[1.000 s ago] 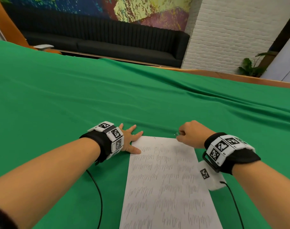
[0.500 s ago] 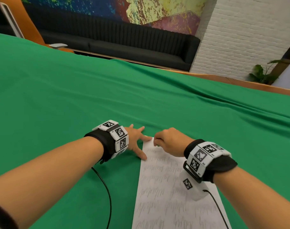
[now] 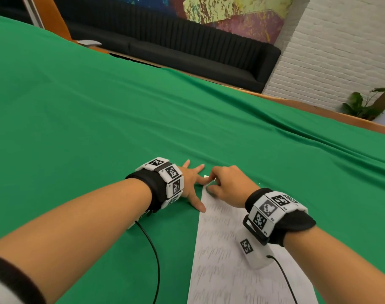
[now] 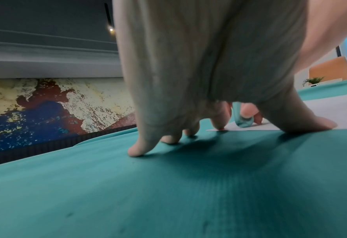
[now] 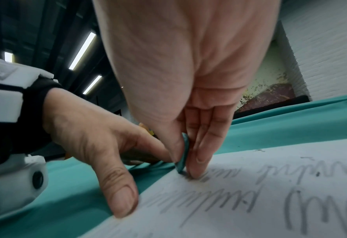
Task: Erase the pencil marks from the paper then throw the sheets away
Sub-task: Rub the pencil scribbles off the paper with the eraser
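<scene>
right hand (image 5: 191,128) pinches a thin eraser (image 5: 184,153) on the paper (image 3: 222,249)'s far left corner; left hand (image 3: 192,183), fingers spread, pins that edge. hard rubbing there could crumple or tear the sheet.

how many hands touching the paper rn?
2. Left hand presses its thumb on the paper's left edge; right hand pinches a teal eraser against the far corner.

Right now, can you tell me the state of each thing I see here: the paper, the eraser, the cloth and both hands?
paper: flat on the cloth, pencil marks still cover it
eraser: teal, pinched upright, tip pressed on the paper near its far left corner
green cloth: spread over the table, some wrinkles
left hand: fingers spread, thumb and a fingertip pin the paper's left edge
right hand: fingers pinch the eraser
</scene>
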